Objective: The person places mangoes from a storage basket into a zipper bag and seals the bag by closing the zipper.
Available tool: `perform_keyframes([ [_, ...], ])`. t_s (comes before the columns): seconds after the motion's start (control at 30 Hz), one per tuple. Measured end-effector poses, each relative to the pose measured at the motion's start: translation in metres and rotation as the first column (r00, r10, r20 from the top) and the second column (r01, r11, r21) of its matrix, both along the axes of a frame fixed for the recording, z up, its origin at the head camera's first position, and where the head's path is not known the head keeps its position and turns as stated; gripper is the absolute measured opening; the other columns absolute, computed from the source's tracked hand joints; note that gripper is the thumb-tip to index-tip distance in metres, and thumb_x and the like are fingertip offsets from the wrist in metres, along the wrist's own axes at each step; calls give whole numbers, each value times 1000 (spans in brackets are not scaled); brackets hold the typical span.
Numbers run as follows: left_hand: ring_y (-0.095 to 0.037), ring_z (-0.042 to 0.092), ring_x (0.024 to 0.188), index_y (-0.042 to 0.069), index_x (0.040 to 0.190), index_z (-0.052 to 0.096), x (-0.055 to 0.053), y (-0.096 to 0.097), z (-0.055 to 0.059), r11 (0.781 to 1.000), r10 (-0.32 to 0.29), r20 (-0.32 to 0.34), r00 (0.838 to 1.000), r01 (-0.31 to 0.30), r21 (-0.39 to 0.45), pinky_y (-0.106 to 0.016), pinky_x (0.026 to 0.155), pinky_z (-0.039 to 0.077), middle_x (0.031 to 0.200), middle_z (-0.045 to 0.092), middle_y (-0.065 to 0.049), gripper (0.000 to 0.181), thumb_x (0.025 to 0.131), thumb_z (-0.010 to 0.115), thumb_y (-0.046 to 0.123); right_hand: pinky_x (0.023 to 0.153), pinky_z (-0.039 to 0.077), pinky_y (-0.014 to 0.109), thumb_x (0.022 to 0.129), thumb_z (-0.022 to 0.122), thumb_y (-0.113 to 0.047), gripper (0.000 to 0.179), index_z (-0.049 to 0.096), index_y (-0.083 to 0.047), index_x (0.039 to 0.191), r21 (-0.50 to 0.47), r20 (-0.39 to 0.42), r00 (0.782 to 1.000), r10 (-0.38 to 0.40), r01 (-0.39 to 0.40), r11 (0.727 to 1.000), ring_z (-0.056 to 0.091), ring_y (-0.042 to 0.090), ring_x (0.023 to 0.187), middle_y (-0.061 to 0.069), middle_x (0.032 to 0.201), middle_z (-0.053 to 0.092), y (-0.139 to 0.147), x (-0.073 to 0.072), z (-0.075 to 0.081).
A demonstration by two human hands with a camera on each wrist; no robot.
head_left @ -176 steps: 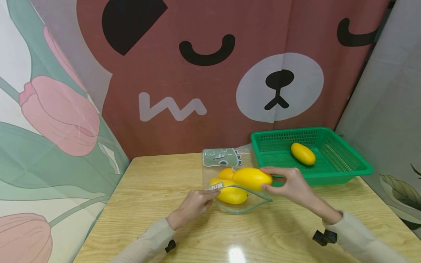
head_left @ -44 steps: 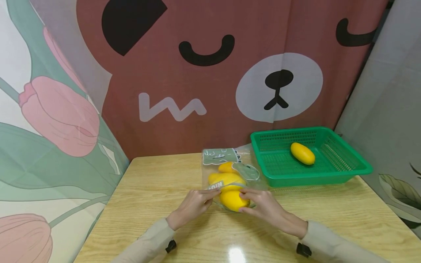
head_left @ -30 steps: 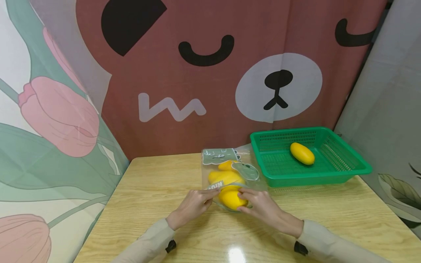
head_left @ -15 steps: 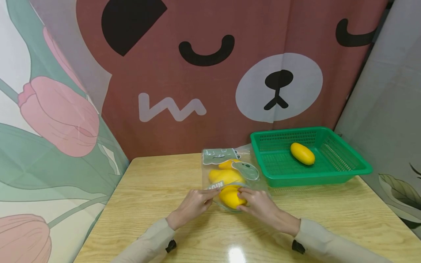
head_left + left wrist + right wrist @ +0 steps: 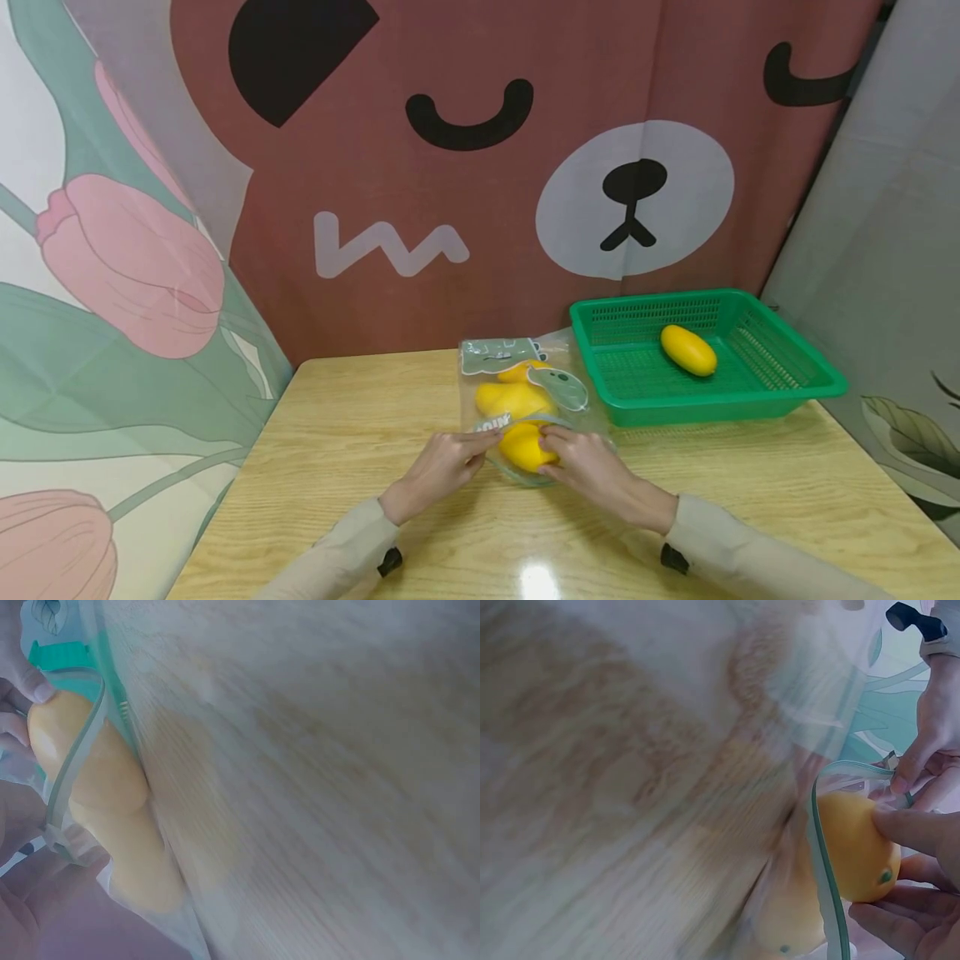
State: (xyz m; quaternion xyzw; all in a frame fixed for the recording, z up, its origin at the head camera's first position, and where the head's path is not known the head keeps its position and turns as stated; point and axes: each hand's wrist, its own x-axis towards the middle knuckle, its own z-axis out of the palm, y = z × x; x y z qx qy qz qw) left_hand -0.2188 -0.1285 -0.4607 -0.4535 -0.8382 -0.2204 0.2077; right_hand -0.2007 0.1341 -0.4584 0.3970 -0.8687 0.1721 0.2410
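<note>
A clear zip bag (image 5: 491,357) with green printed pictures lies on the table, its mouth toward me. My left hand (image 5: 435,471) pinches the left side of the bag's zip edge (image 5: 75,761). With thumb and fingers, my right hand (image 5: 596,471) grips a yellow mango (image 5: 521,448) at the bag's mouth; its front part is inside. Deeper in the bag lie two more yellow mangoes, the nearer mango (image 5: 513,400) and the farther mango (image 5: 519,372), partly covered by the printing. In the right wrist view, the held mango (image 5: 851,844) shows a green stem spot.
A green plastic basket (image 5: 720,409) stands behind and to the right of the bag, close against it. One yellow mango (image 5: 688,350) lies inside that basket. A printed curtain (image 5: 375,317) hangs right behind the wooden table (image 5: 360,417).
My right hand has brought the mango from above the bag down into its mouth and slid it slightly deeper. The mangoes inside have shifted back a little. My left hand stays put.
</note>
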Motion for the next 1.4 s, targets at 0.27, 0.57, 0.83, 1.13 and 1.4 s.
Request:
perform_keyframes([
  [0.27, -4, 57, 61, 2, 118, 71, 0, 0, 0, 1000, 2, 7, 1000, -2, 2, -5, 52, 40, 118, 69, -10, 41, 80, 69, -12, 62, 58, 28, 71, 88, -16, 29, 67, -5, 87, 12, 7, 1000, -7, 7, 1000, 71, 27, 82, 18, 109, 70, -2, -3, -4],
  [0.57, 0, 47, 53, 2, 118, 71, 0, 0, -1, 1000, -4, 1, 1000, 4, -1, -4, 47, 33, 117, 69, -11, 39, 80, 69, -11, 60, 58, 31, 73, 87, -13, 29, 61, -8, 83, 44, 14, 999, -40, 39, 998, 71, 27, 83, 18, 112, 70, -3, -2, -5],
  [0.83, -1, 51, 57, 2, 119, 71, 0, 0, -1, 1000, 1, 6, 1000, -1, -3, -4, 49, 36, 118, 69, -10, 41, 80, 69, -12, 59, 58, 30, 72, 88, -12, 33, 59, -7, 84, 90, 0, 997, -78, 78, 993, 70, 25, 81, 18, 113, 69, -4, -2, -6],
  [1.13, -5, 63, 68, 3, 119, 71, 0, 0, 0, 1000, 4, 9, 1000, -4, -9, -6, 55, 44, 118, 69, -9, 41, 81, 69, -11, 58, 58, 33, 72, 88, -12, 33, 59, -7, 87, 112, -17, 995, -101, 102, 988, 70, 28, 83, 16, 111, 70, -4, -2, -8],
  [1.4, -6, 65, 71, 3, 119, 71, 0, 0, -1, 1000, 5, 12, 1000, -5, -11, -8, 58, 46, 118, 69, -9, 40, 81, 69, -11, 57, 58, 35, 71, 88, -10, 33, 60, -6, 87, 118, -39, 993, -109, 113, 987, 70, 28, 82, 16, 111, 70, -4, -1, -8],
])
